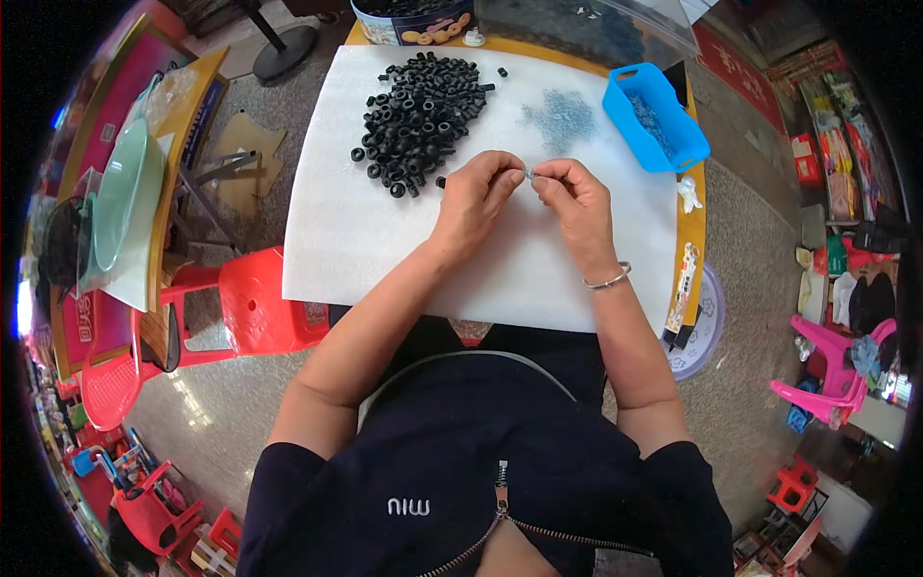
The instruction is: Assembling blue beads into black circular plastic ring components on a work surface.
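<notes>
- While we are sitting at the desk (694, 207), we are bringing both hands together over the middle of the white foam sheet (385, 250) that is covering it.
- Our left hand (478, 197) and right hand (577, 197) are each pinching closed, fingertips nearly meeting, on a tiny silvery part (528, 173) held between them; we are judging that it is kept up off the sheet so both thumbs can work on it.
- The heap of black rings (421, 111) is lying toward the far left corner of the sheet, just beyond our left hand, probably so that hand can be reaching it quickly.
- A scatter of small bluish-grey parts (562, 117) is lying near the far edge, beyond our right hand, with the blue tray (656, 120) sitting at the far right corner of the desk.
- A round tin (413, 24) is standing at the far edge.
- The near half of the sheet is giving our forearms room to be resting and sliding; the near edge is lying just above our lap.
- A red stool (260, 308) is standing off the desk's left edge.
</notes>
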`<state>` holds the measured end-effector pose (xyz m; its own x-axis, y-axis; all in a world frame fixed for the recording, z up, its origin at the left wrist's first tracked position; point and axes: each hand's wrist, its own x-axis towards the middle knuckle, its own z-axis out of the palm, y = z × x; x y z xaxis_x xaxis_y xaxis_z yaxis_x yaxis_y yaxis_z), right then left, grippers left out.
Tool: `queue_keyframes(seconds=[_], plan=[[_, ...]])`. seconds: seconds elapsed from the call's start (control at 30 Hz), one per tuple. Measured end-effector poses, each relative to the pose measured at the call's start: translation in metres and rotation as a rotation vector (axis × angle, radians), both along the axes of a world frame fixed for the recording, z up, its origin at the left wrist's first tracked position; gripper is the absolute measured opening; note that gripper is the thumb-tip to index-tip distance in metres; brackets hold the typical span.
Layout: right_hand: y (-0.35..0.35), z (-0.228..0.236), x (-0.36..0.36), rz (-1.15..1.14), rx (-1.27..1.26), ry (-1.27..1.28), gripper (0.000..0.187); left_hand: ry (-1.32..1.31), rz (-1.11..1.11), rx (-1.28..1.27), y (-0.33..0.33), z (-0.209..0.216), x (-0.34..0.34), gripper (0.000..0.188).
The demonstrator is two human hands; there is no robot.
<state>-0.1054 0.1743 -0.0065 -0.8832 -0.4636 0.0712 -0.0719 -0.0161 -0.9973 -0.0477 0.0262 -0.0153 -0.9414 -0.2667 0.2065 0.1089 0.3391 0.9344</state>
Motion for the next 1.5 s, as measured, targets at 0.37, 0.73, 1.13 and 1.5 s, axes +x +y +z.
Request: queue_keyframes(seconds=[0.37, 0.73, 1.13, 1.5], plan=[[-0.001, 0.003, 0.002, -0.005, 0.025, 0.013, 0.014, -0.162, -0.076, 0.294, -0.002, 0.011, 0.002, 0.016], [-0.004, 0.009, -0.008, 0.061, 0.278, 0.232, 0.017, -0.206, -0.087, 0.363, -0.007, 0.006, -0.001, 0.017], [-0.004, 0.003, -0.005, 0.040, -0.055, -0.048, 0.013, -0.143, -0.064, 0.319, -0.005, 0.007, 0.000, 0.014], [-0.001, -0.007, -0.009, -0.127, 0.091, 0.048, 0.013, 0.064, 0.155, -0.300, 0.007, -0.009, -0.004, 0.013]])
